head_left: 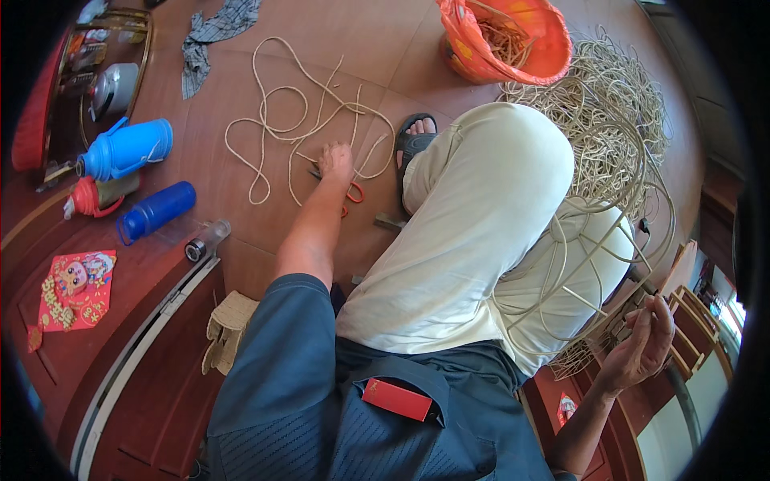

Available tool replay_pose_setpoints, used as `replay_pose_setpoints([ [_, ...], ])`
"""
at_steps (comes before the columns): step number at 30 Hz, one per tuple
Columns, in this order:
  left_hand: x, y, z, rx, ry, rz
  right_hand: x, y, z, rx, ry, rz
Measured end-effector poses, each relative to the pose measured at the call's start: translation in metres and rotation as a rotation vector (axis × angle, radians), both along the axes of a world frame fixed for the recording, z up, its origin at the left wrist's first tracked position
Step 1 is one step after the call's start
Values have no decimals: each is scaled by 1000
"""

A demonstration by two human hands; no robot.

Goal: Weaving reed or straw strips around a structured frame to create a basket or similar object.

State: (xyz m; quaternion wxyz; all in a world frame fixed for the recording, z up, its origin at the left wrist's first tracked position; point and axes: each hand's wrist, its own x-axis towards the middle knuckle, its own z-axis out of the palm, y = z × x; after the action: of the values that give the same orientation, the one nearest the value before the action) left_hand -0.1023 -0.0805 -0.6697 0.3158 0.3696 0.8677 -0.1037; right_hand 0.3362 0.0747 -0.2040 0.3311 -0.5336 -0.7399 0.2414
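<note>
Down on the floor, my left hand (pixel 335 163) is closed over the middle of a pair of scissors (pixel 355 192) with orange-red loop handles; its fingertips are mostly hidden. Loose lengths of beige cord (pixel 273 128) curl on the tiles around that hand. Across my right thigh lies an openwork piece of beige cords (pixel 565 240), its strands spreading from a ring-like centre. My right hand (pixel 639 345) is raised at the right with curled fingers, seemingly pinching a cord at the edge of this piece; the exact contact is hard to see.
A large tangled heap of cord (pixel 618 120) lies beyond my knees, beside an orange bucket (pixel 505 48) containing scraps. On the left, a blue thermos (pixel 128 150), a dark blue bottle (pixel 160 211) and a red picture card (pixel 78 290) rest on reddish wooden furniture. A grey checked cloth (pixel 212 40) lies on the floor.
</note>
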Motion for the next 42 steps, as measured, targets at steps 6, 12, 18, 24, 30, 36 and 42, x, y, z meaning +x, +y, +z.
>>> replay_pose_setpoints([
  [6,-1,-7,5,-50,-43,-148,1,-1,-3,-18,-12,-23],
  [12,-42,-16,22,70,-27,-29,7,-4,-10,-19,33,-46],
  [18,-114,-64,104,235,48,263,12,-9,-19,-11,109,-16],
  [24,-108,-40,237,793,150,384,-4,-21,-19,2,210,-39],
  [30,41,1,432,984,-455,-42,-46,-46,2,204,31,292],
  [36,115,21,498,1010,-823,-542,-59,-71,11,391,-93,472],
  [42,122,11,503,905,-807,-468,-16,-90,-3,244,-25,467],
])
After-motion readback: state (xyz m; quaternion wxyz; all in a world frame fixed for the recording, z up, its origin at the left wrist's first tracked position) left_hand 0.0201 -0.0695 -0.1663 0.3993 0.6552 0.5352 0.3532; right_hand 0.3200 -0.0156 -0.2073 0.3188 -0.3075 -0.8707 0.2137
